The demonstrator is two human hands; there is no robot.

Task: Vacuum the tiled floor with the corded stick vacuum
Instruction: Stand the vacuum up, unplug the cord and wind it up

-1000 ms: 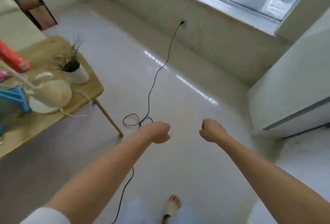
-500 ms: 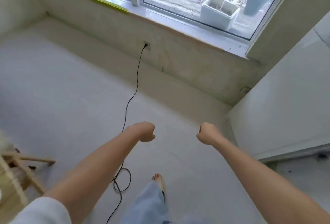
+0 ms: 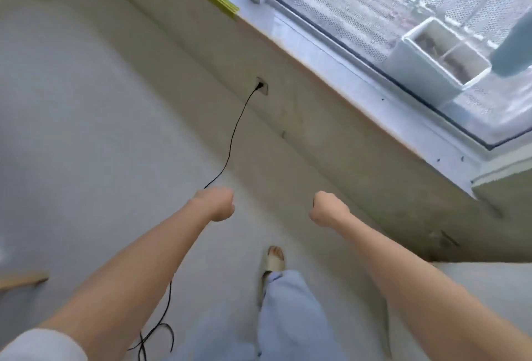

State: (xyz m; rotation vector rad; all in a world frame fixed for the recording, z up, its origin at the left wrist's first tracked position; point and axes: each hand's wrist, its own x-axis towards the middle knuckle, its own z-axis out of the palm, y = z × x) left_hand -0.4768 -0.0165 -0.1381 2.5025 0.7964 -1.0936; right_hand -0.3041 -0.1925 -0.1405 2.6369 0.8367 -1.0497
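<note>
From the head view we see both our arms held out over the tiled floor (image 3: 86,119), the left hand (image 3: 217,204) and the right hand (image 3: 328,211) each balled into a fist with the fingers curled in and nothing held in either. The stick vacuum itself is nowhere in this view; only its black power cord (image 3: 230,142) shows, plugged into the wall socket (image 3: 261,86) below the window sill (image 3: 331,53), running down the wall, passing behind our left wrist and ending in a loose tangle on the floor beside our left forearm. One sandalled foot (image 3: 273,260) steps toward the wall. We judge that we are between passes, or not yet started: the machine is powered at the wall but out of hand. The next move calls for finding the vacuum along the cord, opening a hand to take its handle, and minding the looped cord near our feet, which could catch a step.
</note>
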